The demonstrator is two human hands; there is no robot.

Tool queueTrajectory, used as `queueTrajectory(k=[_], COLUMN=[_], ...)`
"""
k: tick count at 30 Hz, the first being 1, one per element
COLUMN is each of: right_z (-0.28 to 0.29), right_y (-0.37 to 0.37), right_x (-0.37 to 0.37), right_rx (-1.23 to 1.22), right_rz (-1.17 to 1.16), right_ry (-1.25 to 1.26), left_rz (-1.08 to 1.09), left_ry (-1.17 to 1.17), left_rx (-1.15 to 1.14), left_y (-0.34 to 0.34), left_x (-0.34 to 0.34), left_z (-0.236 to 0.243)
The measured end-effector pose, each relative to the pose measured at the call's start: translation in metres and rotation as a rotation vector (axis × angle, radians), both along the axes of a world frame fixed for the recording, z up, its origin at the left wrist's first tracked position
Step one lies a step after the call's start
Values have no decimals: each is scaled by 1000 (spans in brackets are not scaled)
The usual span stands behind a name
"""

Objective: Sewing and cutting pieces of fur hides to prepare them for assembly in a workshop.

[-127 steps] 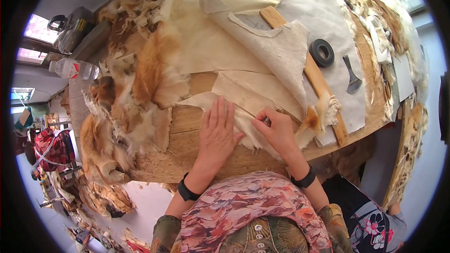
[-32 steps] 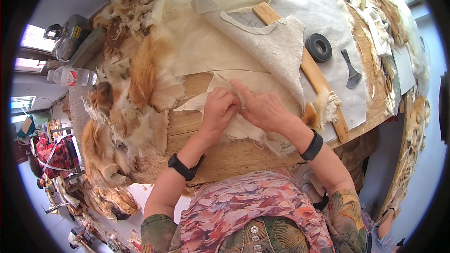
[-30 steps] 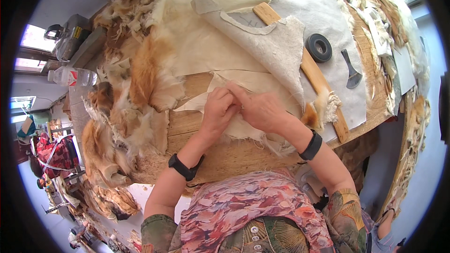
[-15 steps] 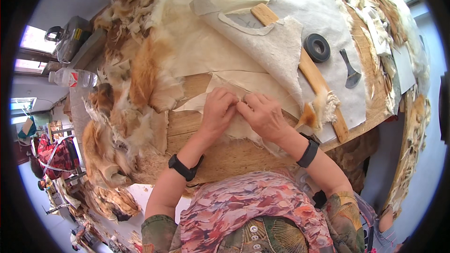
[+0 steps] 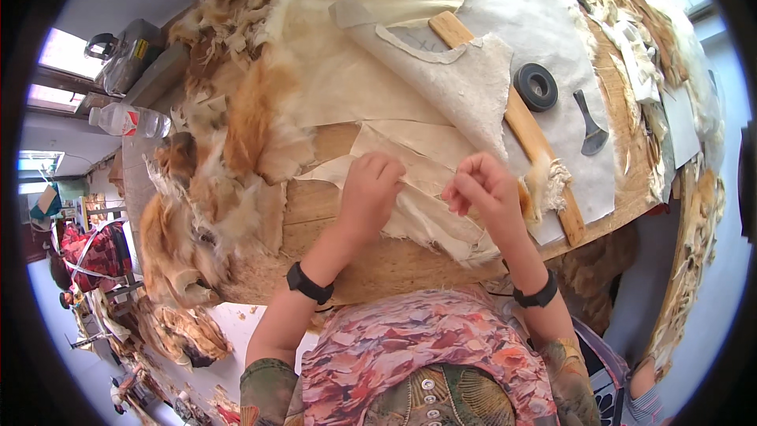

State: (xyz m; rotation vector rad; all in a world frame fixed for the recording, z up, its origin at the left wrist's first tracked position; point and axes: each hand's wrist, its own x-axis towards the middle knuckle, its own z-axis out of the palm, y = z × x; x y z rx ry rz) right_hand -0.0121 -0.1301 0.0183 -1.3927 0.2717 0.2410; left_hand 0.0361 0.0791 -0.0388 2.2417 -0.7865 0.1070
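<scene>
On the plank table, my left hand has its fingers bent together at the upper edge of a cream skin piece, pinching it, slightly blurred. My right hand is closed a little to the right, over the skin's right part, with curled fingers; what is between them, if anything, is too small to make out. Beyond both hands lie a larger cream hide and a folded-back felt-like piece over a wooden slat. Orange-and-white fur lies to their left.
A grey sheet carries a black ring and dark flared blade. A plastic bottle stands far left, below a metal case. Scraps pile along the right edge. Another person's arm shows at lower right.
My two hands were close together; the right has moved away to the right and turned, fingers curled. My left stays near the same spot. Earlier, the left lay flat on the skin.
</scene>
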Motion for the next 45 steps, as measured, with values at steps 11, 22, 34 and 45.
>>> queueTrajectory(k=[11,22,34,45], right_z=[23,72,-17,-33], right_y=[-12,-11,28,30], right_x=[-45,-41,17,-34], right_rx=[-54,-49,-267,-898], right_rz=[128,718,-3,331], right_ry=[57,24,-79,-404], left_rz=[-82,-18,3,120], left_ry=[-43,-33,966,-40], left_rx=[195,250,-713,50], left_y=[5,5,-10,-25], left_x=[-30,-32,-13,-11], left_z=[9,13,42,-6])
